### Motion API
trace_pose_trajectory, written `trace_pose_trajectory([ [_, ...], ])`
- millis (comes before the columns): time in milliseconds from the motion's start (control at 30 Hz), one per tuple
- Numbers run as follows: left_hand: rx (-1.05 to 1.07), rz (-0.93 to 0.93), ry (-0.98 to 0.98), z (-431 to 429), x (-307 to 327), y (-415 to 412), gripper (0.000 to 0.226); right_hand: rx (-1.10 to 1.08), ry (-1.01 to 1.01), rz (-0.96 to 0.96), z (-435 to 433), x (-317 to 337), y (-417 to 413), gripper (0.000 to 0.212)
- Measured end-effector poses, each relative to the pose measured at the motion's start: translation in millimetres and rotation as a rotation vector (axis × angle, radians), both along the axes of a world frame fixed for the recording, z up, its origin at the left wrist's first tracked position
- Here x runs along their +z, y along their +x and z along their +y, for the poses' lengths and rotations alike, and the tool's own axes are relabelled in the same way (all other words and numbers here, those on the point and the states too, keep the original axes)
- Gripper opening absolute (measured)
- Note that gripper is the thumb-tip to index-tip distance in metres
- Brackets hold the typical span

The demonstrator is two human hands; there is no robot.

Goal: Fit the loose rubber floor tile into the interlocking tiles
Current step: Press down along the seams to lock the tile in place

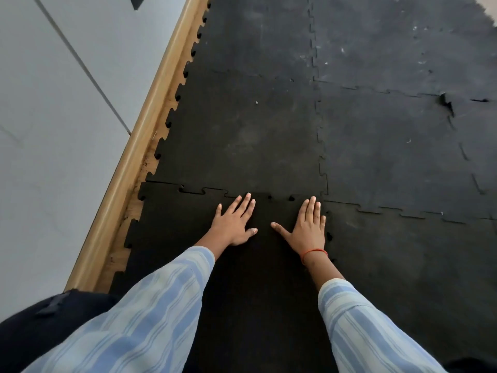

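Both hands lay flat, palms down, on the loose rubber floor tile (pixel 188 238), near its far edge. Left hand (pixel 234 223): fingers extended and close together, pointing forward and slightly right, thumb spread toward the right hand. Right hand (pixel 309 227): fingers straight, pointing forward, thumb angled out to the left toward the other thumb. The thumbs were near each other but apart. Neither hand grasped anything; both were open and spread against the tile surface. Both forearms reached forward from the bottom of the view in pale blue striped sleeves (pixel 150 313). The right wrist carried a red thread band (pixel 313 253).

The tile was black, with jigsaw-tooth edges. It lay on the floor nearest the person, beside the wooden skirting strip (pixel 129 168) on the left. Its far edge met the interlocking tiles (pixel 242 130) ahead. Left of the hands that seam looked meshed, though a thin outline stayed visible. Between the two hands small dark gaps (pixel 291 198) showed at the tabs. Along the right edge, beside the right hand, further small gaps showed against the neighbouring tile (pixel 403 251). The left teeth stood free against the wooden floor margin.

Farther right, a laid tile had a torn, lifted spot (pixel 447 102).
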State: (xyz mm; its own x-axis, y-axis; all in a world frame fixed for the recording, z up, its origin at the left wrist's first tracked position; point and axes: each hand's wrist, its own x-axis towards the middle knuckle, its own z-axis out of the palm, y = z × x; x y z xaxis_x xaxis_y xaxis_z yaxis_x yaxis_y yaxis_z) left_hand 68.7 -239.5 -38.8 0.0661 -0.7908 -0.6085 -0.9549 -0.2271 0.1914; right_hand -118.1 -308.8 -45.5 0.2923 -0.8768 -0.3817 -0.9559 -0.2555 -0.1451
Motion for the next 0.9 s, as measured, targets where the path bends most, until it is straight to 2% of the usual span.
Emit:
trace_pose_trajectory([
  [167, 0.031, -0.067, -0.036, -8.4, 15.4, -14.4, 0.086, 0.020, 0.047, -0.001, -5.0, 7.3, 1.6, 0.123],
  [267, -0.084, -0.106, -0.087, -18.5, 21.8, -16.9, 0.092, 0.077, 0.055, 0.007, -18.2, 15.8, -4.3, 0.131],
  [400, -0.143, -0.148, -0.011, -31.0, 22.9, -19.5, 0.097, 0.167, 0.099, 0.037, -29.3, 17.6, -11.9, 0.133],
  [567, -0.205, -0.271, -0.001, -39.1, 25.7, -25.6, 0.099, 0.202, 0.053, 0.062, -37.8, 17.6, -7.0, 0.138],
  [900, -0.263, -0.389, -0.023, -39.3, 34.0, -34.8, 0.103, 0.215, 0.013, 0.059, -42.1, 13.9, -3.7, 0.136],
])
